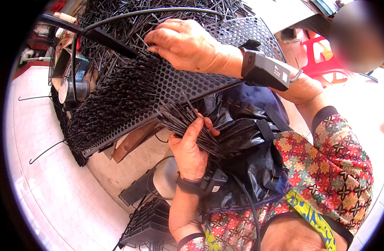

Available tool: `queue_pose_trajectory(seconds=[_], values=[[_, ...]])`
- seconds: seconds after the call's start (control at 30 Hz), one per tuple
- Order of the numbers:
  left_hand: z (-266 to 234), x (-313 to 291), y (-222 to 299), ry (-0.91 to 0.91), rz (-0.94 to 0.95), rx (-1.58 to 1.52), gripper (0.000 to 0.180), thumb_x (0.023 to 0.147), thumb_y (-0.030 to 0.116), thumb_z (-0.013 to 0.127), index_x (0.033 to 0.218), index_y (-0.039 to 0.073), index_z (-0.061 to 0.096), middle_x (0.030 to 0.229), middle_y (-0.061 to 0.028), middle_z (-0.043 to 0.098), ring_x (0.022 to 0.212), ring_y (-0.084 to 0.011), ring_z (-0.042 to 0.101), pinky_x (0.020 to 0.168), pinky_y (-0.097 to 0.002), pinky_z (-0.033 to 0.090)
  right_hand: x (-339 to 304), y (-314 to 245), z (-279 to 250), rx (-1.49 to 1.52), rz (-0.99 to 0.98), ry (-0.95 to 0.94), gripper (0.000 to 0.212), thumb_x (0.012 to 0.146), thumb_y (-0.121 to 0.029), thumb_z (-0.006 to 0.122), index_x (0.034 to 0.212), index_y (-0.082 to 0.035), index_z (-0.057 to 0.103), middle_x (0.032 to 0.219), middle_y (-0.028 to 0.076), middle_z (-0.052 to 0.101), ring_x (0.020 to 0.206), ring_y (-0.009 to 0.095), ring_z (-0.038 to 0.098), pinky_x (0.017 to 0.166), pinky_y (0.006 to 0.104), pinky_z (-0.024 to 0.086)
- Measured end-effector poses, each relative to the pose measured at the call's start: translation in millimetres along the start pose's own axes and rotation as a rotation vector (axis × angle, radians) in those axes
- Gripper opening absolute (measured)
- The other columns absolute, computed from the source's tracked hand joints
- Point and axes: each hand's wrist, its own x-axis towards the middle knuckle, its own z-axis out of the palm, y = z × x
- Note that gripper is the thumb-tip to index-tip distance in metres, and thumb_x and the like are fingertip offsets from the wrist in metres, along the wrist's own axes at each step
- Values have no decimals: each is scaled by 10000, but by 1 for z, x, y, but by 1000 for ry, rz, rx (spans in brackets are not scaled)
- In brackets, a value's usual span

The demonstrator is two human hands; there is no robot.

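A bundle of thin black rods (181, 121) is gripped in my left hand (190, 148), thumb across it, just off the near edge of a black perforated board (200, 85). The board slants across the view, and many short black rods (116, 94) stand upright in its holes over the left part. Above the board's far side, my right hand (179, 44) is closed with its fingertips drawn together beside the standing rods. What it pinches is too small to make out against the dark rods behind.
A heap of loose black rods (116, 21) lies beyond the board. A black bar (108, 44) and a curved cable cross there. Left of the board are a clear round container (74, 90) and a small box. Black crates (148, 221) sit below; a red plastic stool (321, 58) and another person are upper right.
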Motion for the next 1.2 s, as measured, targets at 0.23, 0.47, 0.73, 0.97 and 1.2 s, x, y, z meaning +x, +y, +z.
queue_pose_trajectory(seconds=[0.23,0.47,0.73,0.97,1.2], values=[[-5,4,0,-17,13,2,112,756,24,575,854,-26,554,731,-106,580,634,-173,566,506,-294,489,-8,-13,-1,-38,95,-507,166,748,-147,569,761,4,499,589,141,511,582,323,553,506,383,451],[-3,0,3,-24,53,-1,117,769,35,566,867,-25,547,759,-99,577,645,-169,564,507,-287,488,-21,-52,-39,607,677,-586,177,720,-113,622,825,19,568,586,95,557,509,161,535,478,276,422],[-3,5,0,-45,-22,-122,122,780,35,548,895,-4,550,776,-74,578,688,-163,562,518,-281,488,-3,-26,-35,223,513,-6,126,682,-92,621,774,-13,589,585,125,560,538,234,577,496,294,457],[-3,2,0,-54,16,-41,138,764,27,560,899,1,549,792,-79,579,690,-167,559,524,-284,477,2,-5,-4,26,23,149,164,665,-52,609,802,-15,528,636,103,543,586,296,558,535,355,466],[-5,2,-1,-16,59,-43,125,751,14,575,871,-16,557,768,-101,585,653,-171,562,517,-283,476,-7,-12,7,-96,-50,-426,122,609,-84,547,693,-8,501,595,122,535,593,320,570,513,380,481]])
